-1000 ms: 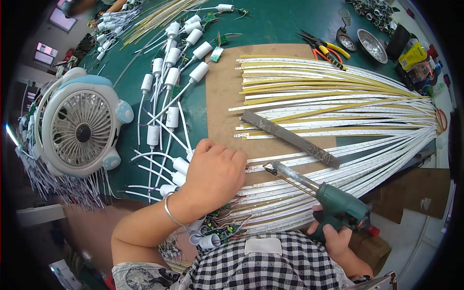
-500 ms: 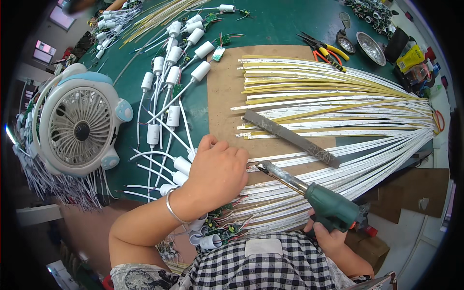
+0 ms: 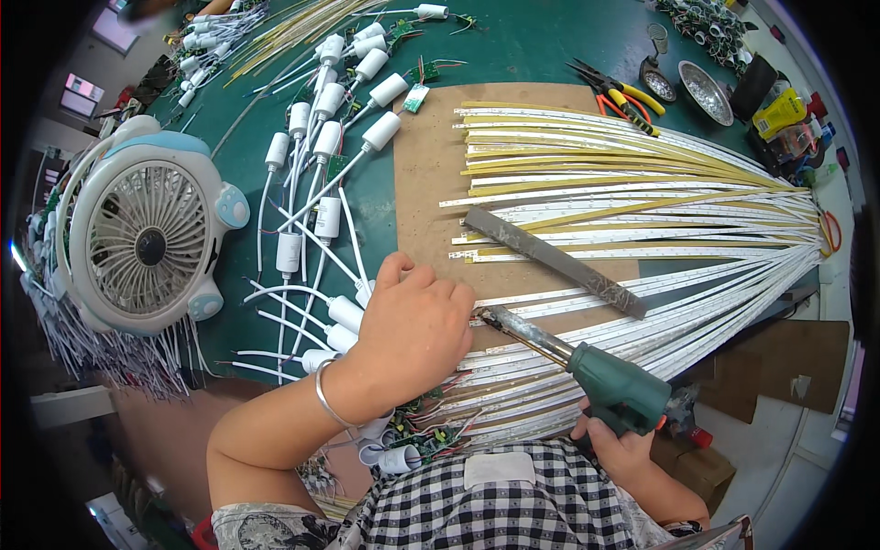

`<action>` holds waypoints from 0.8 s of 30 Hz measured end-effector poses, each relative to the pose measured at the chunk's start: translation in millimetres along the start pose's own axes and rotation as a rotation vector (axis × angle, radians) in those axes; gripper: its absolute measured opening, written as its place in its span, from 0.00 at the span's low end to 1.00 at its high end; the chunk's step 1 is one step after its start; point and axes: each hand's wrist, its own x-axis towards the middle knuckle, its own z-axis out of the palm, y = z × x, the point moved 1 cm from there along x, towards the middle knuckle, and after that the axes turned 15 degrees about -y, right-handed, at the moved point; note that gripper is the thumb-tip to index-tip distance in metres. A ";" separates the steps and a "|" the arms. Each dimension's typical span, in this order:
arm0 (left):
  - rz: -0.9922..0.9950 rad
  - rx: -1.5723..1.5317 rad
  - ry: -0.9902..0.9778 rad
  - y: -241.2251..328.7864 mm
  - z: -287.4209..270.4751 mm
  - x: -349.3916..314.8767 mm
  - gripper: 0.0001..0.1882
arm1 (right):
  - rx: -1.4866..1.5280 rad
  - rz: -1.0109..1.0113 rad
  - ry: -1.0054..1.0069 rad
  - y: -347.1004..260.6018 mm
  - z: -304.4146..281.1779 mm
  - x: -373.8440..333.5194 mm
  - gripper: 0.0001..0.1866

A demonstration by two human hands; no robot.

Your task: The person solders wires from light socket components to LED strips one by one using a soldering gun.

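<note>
"Grip?"
"My right hand (image 3: 623, 451) is clasping a green soldering gun (image 3: 610, 380), tip hovering over the brown board (image 3: 425, 188)."
"Left?"
"My left hand (image 3: 417, 316) is covering the board's left edge; I can't tell its hold. White strips (image 3: 715, 302) are overrunning the board's right edge, leaving brown margin upper left."

The gun (image 3: 621, 387) had a green body and a metal barrel, darkened toward the tip; it slanted up and leftward, its tip at the left ends of the nearer strips (image 3: 733, 284), contact too small to tell; the strips were long, thin and white, some yellow; they fanned leftward over the tabletop (image 3: 513, 55), bunched together at the right.
</note>
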 end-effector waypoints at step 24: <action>-0.008 0.021 0.016 3.5 1.8 2.9 0.03 | -0.011 -0.021 0.012 2.3 -4.2 -5.1 0.24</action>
